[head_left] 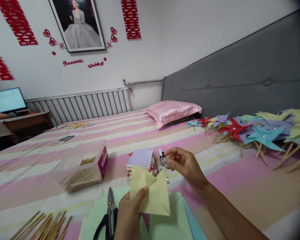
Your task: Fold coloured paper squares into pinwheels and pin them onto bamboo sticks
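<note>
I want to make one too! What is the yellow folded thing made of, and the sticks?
The yellow folded sheet in the left hand looks like matte paper: thin, with sharp creases. The sticks look like bare wood or bamboo: tan and unpainted.

Matt yellow paper square; glossy pink satin pillow beyond it; bare wooden sticks to its left; scissors with metal blades.
</note>
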`<act>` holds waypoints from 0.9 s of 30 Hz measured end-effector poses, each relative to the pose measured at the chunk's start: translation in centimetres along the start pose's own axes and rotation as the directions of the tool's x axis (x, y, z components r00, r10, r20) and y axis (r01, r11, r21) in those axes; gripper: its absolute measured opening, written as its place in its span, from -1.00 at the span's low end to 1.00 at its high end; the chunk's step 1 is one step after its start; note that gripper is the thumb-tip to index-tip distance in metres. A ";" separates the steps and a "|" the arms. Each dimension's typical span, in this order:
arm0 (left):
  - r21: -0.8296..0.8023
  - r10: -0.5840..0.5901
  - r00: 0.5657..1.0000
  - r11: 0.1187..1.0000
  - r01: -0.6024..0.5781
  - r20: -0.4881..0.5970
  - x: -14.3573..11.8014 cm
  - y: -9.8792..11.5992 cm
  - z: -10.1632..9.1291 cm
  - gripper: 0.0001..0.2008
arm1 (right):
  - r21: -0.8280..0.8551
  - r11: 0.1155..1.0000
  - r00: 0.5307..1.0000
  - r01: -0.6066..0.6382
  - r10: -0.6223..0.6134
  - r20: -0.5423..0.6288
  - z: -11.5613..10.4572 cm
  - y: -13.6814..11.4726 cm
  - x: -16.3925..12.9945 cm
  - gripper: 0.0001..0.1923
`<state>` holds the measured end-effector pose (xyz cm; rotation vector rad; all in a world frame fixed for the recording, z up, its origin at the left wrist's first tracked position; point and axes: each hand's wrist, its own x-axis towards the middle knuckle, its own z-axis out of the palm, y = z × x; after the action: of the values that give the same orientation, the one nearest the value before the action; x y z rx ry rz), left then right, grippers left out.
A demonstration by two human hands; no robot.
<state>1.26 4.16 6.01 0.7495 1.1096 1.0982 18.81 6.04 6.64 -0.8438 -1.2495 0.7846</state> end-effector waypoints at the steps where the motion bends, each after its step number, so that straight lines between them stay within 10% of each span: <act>1: -0.028 0.007 1.000 1.000 -0.007 -0.011 0.0 0.1 0.0 -0.78 | 0.009 1.000 1.000 -0.002 0.002 0.024 0.0 0.0 0.0 -0.86; 14: -0.241 0.014 0.997 0.970 -0.032 -0.075 -0.8 1.0 1.3 -0.79 | 0.023 0.985 0.865 -0.173 0.141 0.482 0.0 0.9 -0.8 -0.82; 27: -0.197 0.021 1.000 0.980 -0.025 -0.022 -0.8 0.7 1.0 -0.76 | -0.047 0.986 0.862 -0.160 0.162 0.480 0.2 1.0 -0.8 -0.88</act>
<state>1.97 3.63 7.19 0.5972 0.9935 1.2184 18.47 5.79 5.42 -0.7878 -1.6345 1.1788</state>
